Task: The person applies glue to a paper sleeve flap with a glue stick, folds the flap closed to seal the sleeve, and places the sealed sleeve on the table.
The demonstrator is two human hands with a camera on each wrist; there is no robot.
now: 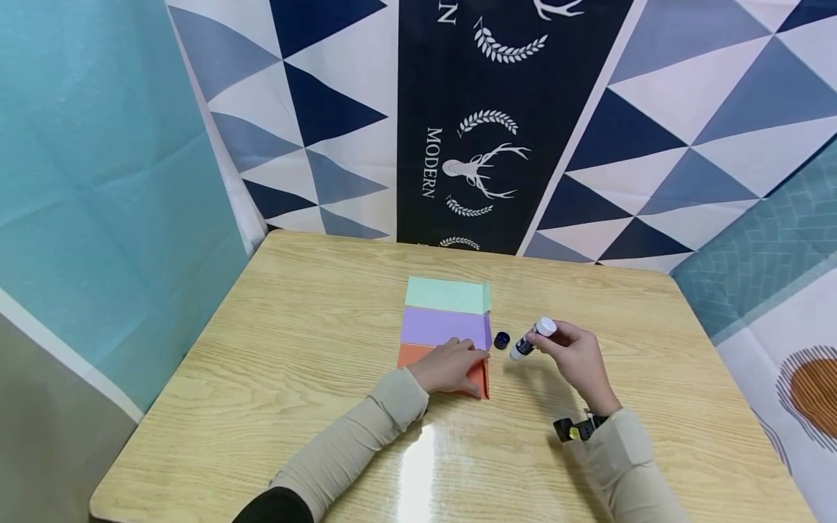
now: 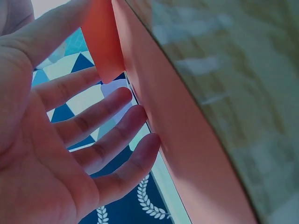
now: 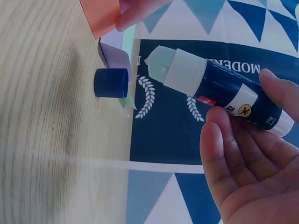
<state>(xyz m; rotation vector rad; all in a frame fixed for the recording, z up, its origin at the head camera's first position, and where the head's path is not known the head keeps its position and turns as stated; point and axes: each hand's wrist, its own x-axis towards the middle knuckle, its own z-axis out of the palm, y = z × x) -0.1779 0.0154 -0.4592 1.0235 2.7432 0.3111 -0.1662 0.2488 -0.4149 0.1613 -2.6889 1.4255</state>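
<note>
An uncapped glue stick (image 1: 525, 346) is pinched between the thumb and fingers of my right hand (image 1: 580, 363), above the table right of the papers. In the right wrist view its translucent glue tip (image 3: 160, 64) is exposed, angled toward the orange flap (image 3: 102, 16). My left hand (image 1: 447, 367) rests with loosely extended fingers on the orange paper (image 1: 413, 353), near its folded right edge. The left wrist view shows several fingertips (image 2: 148, 144) touching that orange sheet (image 2: 159, 116). Beyond it lie a purple paper (image 1: 439, 327) and a mint green paper (image 1: 446, 294), both with folded right edges.
A dark blue cap (image 1: 501, 340) stands on the wooden table (image 1: 314, 312) between the papers and the glue stick. Patterned cloth (image 1: 346, 131) hangs behind the table's far edge. A wrist camera (image 1: 572, 430) is strapped to the right wrist.
</note>
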